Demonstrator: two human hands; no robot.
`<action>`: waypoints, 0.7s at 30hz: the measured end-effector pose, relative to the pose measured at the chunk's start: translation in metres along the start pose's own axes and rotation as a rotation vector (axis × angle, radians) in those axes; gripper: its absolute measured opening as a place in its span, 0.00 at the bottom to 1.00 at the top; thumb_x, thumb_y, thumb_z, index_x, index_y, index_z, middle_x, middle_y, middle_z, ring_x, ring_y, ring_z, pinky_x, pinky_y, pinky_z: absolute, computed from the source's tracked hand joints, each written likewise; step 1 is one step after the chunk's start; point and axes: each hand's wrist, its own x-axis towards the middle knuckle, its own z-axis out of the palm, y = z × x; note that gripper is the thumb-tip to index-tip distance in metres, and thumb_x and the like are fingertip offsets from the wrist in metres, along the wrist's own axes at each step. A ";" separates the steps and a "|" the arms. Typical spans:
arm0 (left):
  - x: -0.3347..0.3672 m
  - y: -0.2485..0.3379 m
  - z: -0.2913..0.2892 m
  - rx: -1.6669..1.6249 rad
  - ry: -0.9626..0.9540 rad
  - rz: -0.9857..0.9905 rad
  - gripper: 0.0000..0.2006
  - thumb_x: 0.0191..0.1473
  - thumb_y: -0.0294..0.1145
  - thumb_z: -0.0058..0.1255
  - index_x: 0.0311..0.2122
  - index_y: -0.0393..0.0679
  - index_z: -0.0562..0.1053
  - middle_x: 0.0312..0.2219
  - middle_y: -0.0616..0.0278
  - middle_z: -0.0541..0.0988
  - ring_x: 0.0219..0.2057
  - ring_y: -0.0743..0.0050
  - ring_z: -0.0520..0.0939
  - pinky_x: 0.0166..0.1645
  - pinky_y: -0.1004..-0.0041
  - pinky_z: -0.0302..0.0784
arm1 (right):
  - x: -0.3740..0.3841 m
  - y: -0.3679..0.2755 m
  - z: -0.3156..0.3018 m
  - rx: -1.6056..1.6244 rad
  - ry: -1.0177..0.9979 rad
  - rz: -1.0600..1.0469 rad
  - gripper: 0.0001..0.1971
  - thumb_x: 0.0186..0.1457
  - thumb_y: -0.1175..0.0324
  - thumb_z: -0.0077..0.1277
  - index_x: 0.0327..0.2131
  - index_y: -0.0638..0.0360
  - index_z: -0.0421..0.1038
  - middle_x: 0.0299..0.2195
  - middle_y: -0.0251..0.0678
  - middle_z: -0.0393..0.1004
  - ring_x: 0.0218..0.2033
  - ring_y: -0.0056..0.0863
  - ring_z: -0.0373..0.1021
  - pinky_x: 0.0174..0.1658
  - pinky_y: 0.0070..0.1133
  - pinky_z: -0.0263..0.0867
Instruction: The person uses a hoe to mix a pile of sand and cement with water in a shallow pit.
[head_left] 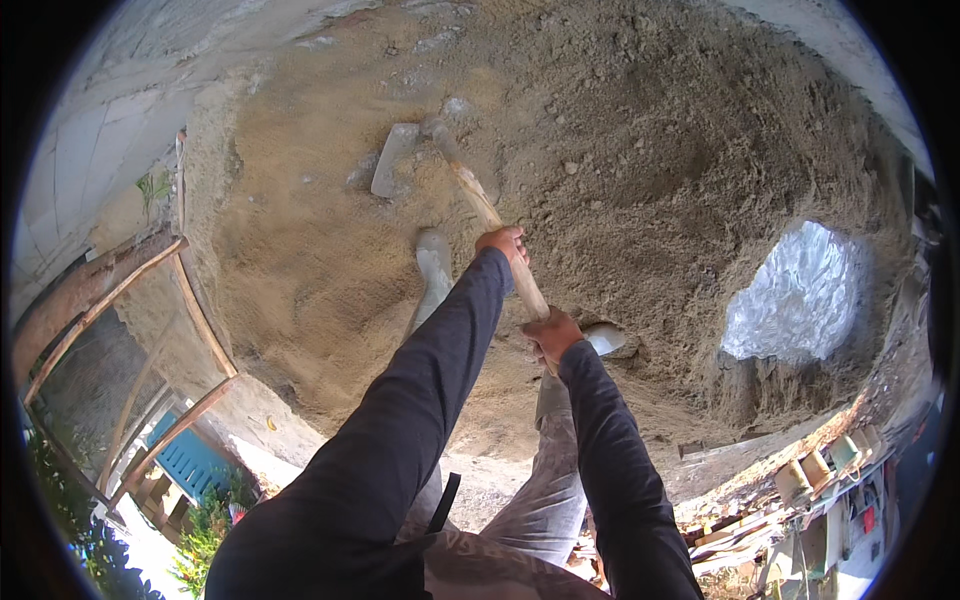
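Both my hands are wrapped round the wooden handle of a hoe (477, 196), which slants away from me toward the upper left. My left hand (505, 243) grips it about midway. Lower down, near the handle's end, my right hand (552, 335) is closed round it. The hoe's flat metal blade (396, 160) rests at or just above the sandy soil (300, 240), a little beyond my left boot (434, 262). My right boot (604, 338) is partly sunk in the soil beside my right hand.
Darker, lumpy soil (640, 170) spreads to the right, with a bright whitish patch (795, 295) in it. A wooden pole railing (100, 310) and a blue plastic chair (187, 455) stand at left. Wood scraps (735, 540) lie at lower right. A pale wall (130, 130) borders the far left.
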 end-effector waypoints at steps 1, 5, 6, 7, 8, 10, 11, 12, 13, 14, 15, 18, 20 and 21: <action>-0.009 -0.028 0.025 -0.025 -0.005 -0.008 0.06 0.47 0.31 0.54 0.26 0.46 0.67 0.17 0.69 0.64 0.15 0.74 0.66 0.20 0.67 0.66 | -0.010 0.021 -0.029 -0.030 0.019 0.001 0.13 0.46 0.69 0.55 0.33 0.65 0.63 0.17 0.31 0.64 0.14 0.20 0.62 0.15 0.23 0.59; -0.057 -0.135 0.117 -0.043 -0.071 -0.052 0.07 0.48 0.30 0.54 0.25 0.46 0.67 0.16 0.69 0.64 0.15 0.74 0.65 0.20 0.67 0.66 | -0.067 0.092 -0.131 -0.025 0.096 0.036 0.16 0.46 0.67 0.56 0.36 0.64 0.64 0.17 0.31 0.65 0.14 0.20 0.62 0.16 0.23 0.61; -0.068 -0.161 0.138 -0.053 -0.116 -0.100 0.07 0.48 0.30 0.53 0.25 0.46 0.66 0.16 0.69 0.64 0.15 0.74 0.65 0.20 0.67 0.66 | -0.084 0.110 -0.155 -0.096 0.152 0.036 0.17 0.46 0.67 0.56 0.37 0.64 0.64 0.18 0.31 0.65 0.14 0.20 0.62 0.16 0.23 0.62; -0.079 -0.185 0.153 -0.060 -0.159 -0.155 0.07 0.48 0.30 0.53 0.25 0.47 0.66 0.16 0.69 0.63 0.15 0.75 0.65 0.20 0.68 0.65 | -0.099 0.122 -0.173 -0.162 0.209 0.044 0.18 0.46 0.66 0.56 0.38 0.64 0.64 0.18 0.31 0.66 0.14 0.20 0.62 0.16 0.23 0.63; -0.088 -0.204 0.165 -0.051 -0.173 -0.162 0.07 0.48 0.30 0.53 0.25 0.47 0.66 0.16 0.69 0.63 0.15 0.75 0.65 0.20 0.68 0.65 | -0.113 0.132 -0.190 -0.154 0.225 0.046 0.18 0.46 0.66 0.56 0.38 0.64 0.64 0.18 0.31 0.66 0.14 0.20 0.62 0.16 0.23 0.63; -0.115 -0.242 0.195 -0.150 -0.201 -0.226 0.06 0.49 0.30 0.51 0.26 0.47 0.66 0.16 0.70 0.62 0.15 0.76 0.64 0.21 0.68 0.65 | -0.158 0.139 -0.225 -0.193 0.243 0.107 0.19 0.46 0.66 0.56 0.40 0.65 0.64 0.19 0.34 0.68 0.14 0.22 0.64 0.16 0.24 0.64; -0.130 -0.259 0.205 -0.139 -0.226 -0.244 0.06 0.49 0.30 0.51 0.26 0.47 0.66 0.16 0.70 0.62 0.15 0.76 0.64 0.21 0.68 0.65 | -0.175 0.146 -0.237 -0.183 0.273 0.116 0.19 0.46 0.66 0.56 0.40 0.65 0.64 0.19 0.34 0.68 0.14 0.22 0.64 0.16 0.24 0.64; -0.145 -0.270 0.213 -0.171 -0.236 -0.260 0.06 0.49 0.29 0.51 0.26 0.47 0.65 0.16 0.70 0.62 0.15 0.76 0.64 0.22 0.69 0.65 | -0.192 0.151 -0.247 -0.237 0.279 0.084 0.20 0.46 0.65 0.56 0.40 0.66 0.63 0.19 0.35 0.68 0.14 0.23 0.65 0.16 0.24 0.64; -0.162 -0.279 0.218 -0.206 -0.246 -0.276 0.06 0.49 0.29 0.50 0.25 0.48 0.65 0.16 0.71 0.61 0.16 0.76 0.64 0.22 0.69 0.65 | -0.210 0.155 -0.255 -0.294 0.285 0.052 0.21 0.45 0.65 0.56 0.41 0.67 0.63 0.19 0.36 0.69 0.14 0.24 0.67 0.17 0.25 0.65; -0.180 -0.289 0.221 -0.243 -0.253 -0.292 0.07 0.49 0.29 0.50 0.25 0.48 0.64 0.16 0.71 0.61 0.17 0.76 0.64 0.23 0.70 0.65 | -0.235 0.161 -0.260 -0.290 0.305 0.056 0.21 0.45 0.65 0.56 0.41 0.67 0.63 0.19 0.36 0.69 0.14 0.24 0.67 0.17 0.25 0.65; -0.206 -0.298 0.225 -0.204 -0.298 -0.275 0.08 0.50 0.31 0.51 0.25 0.48 0.64 0.16 0.71 0.62 0.17 0.76 0.65 0.24 0.70 0.67 | -0.266 0.165 -0.264 -0.360 0.334 0.043 0.24 0.45 0.62 0.56 0.42 0.68 0.63 0.22 0.43 0.71 0.19 0.32 0.70 0.23 0.28 0.67; -0.304 -0.330 0.236 -0.206 -0.383 -0.416 0.09 0.50 0.33 0.51 0.26 0.48 0.63 0.16 0.70 0.63 0.17 0.74 0.66 0.24 0.68 0.68 | -0.362 0.210 -0.263 -0.493 0.477 -0.001 0.28 0.44 0.57 0.55 0.44 0.69 0.62 0.29 0.55 0.73 0.32 0.51 0.72 0.36 0.37 0.67; -0.373 -0.348 0.233 -0.194 -0.473 -0.505 0.09 0.50 0.35 0.52 0.28 0.47 0.64 0.16 0.69 0.64 0.16 0.73 0.67 0.23 0.68 0.69 | -0.440 0.210 -0.238 -0.546 0.612 0.060 0.29 0.43 0.57 0.56 0.44 0.69 0.61 0.31 0.57 0.72 0.36 0.54 0.70 0.38 0.38 0.66; -0.404 -0.355 0.230 -0.162 -0.500 -0.514 0.09 0.50 0.35 0.53 0.28 0.48 0.64 0.17 0.69 0.64 0.16 0.74 0.67 0.23 0.68 0.68 | -0.470 0.213 -0.222 -0.602 0.694 0.072 0.29 0.43 0.57 0.57 0.44 0.69 0.61 0.31 0.57 0.72 0.36 0.53 0.70 0.37 0.38 0.66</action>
